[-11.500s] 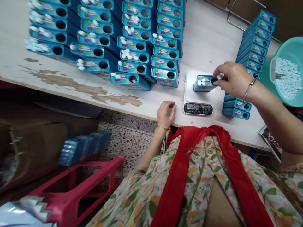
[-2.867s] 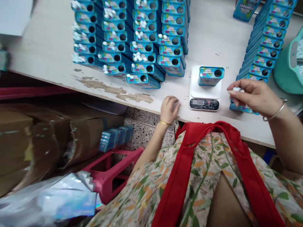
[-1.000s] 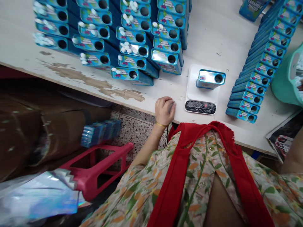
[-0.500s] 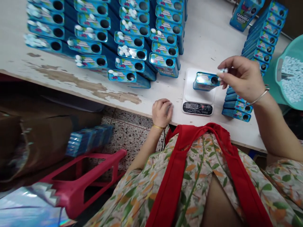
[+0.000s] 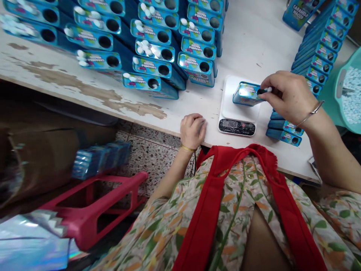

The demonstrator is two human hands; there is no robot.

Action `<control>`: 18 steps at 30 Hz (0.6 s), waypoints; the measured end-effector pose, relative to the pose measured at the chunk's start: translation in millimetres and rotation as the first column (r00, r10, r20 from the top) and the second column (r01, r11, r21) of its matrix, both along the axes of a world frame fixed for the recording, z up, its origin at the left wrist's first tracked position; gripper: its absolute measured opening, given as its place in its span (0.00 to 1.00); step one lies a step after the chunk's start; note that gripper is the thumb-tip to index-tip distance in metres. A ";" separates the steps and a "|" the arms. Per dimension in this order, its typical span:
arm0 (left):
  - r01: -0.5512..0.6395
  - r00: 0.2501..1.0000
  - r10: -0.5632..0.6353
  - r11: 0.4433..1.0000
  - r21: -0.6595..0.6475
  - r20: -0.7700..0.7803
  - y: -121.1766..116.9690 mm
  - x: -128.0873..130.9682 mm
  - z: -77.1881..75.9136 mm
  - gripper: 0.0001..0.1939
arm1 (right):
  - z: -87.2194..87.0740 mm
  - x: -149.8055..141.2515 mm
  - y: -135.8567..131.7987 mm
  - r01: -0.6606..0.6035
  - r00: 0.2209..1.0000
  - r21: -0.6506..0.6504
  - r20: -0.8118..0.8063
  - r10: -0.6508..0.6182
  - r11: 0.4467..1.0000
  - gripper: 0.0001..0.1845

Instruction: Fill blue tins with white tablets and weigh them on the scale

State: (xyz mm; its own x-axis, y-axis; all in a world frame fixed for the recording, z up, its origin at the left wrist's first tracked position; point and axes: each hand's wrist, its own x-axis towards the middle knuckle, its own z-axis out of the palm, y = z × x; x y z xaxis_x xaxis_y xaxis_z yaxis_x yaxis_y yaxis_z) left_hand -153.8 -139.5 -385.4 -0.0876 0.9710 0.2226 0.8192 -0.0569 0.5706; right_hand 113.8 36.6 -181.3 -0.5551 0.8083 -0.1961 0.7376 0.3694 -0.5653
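Note:
A blue candy tin (image 5: pixel 248 93) stands on a white digital scale (image 5: pixel 239 114) with a lit display. Over the tin's round hole, my right hand (image 5: pixel 291 94) is pinched on small white candies (image 5: pixel 269 89), its fingertips right at the opening. How many candies lie between the fingers is partly hidden. My left hand (image 5: pixel 193 131) rests curled at the table's front edge, left of the scale. A greyish spot shows by its thumb, and whatever the fingers enclose is hidden.
Rows of blue tins (image 5: pixel 152 81), many with white candies on top, fill the table's left side. More tins (image 5: pixel 321 56) line the right, beside a turquoise basin (image 5: pixel 338 94) of pale candies. A pink stool (image 5: pixel 93 210) and cardboard box (image 5: pixel 47 162) are below left.
My right hand has come down closer to the tin's hole, and fewer candies show between its fingertips. My left hand keeps its place at the table edge. The view has shifted slightly.

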 end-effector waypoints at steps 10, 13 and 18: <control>-0.008 1.000 0.008 1.000 -0.006 -0.004 0.1 0.5 1.7 0.09 | 8.4 -6.4 -0.6 0.037 0.999 0.008 0.001 -0.037 0.999 0.05; -0.010 1.000 0.010 1.000 -0.018 -0.008 -0.1 0.4 1.7 0.09 | 11.4 -1.7 -1.6 0.100 0.993 -0.053 -0.056 -0.103 0.994 0.08; -0.002 1.000 0.002 1.000 -0.002 0.001 -0.2 0.4 1.2 0.09 | 11.6 13.6 -7.6 0.165 0.985 -0.023 -0.038 -0.166 0.986 0.11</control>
